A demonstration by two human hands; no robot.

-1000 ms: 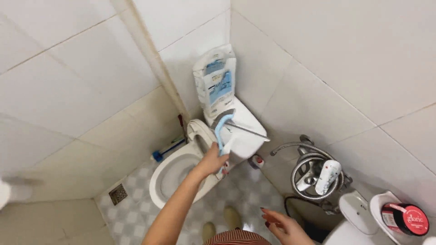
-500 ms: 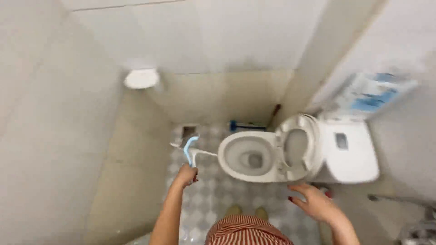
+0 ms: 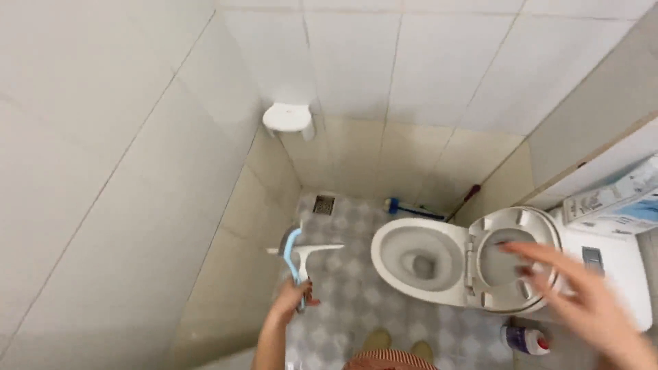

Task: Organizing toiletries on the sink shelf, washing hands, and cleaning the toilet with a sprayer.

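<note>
Left hand (image 3: 291, 301) is wrapped tight around the handle of a blue and white squeegee (image 3: 299, 248), blade up top, held over the tiled floor (image 3: 356, 288) just left of the toilet (image 3: 418, 257). Right hand (image 3: 576, 294) is blurry, fingers spread wide and holding nothing, hovering in front of the raised seat (image 3: 510, 257).

Squeegee (image 3: 296, 252): light-blue curved handle, white T-shaped blade head. Held upright, handle base gripped in left hand (image 3: 291, 299), blade bar roughly horizontal at top. Hangs above grey checkered floor, near beige wall tiles, left of toilet bowl, apart from it.
</note>
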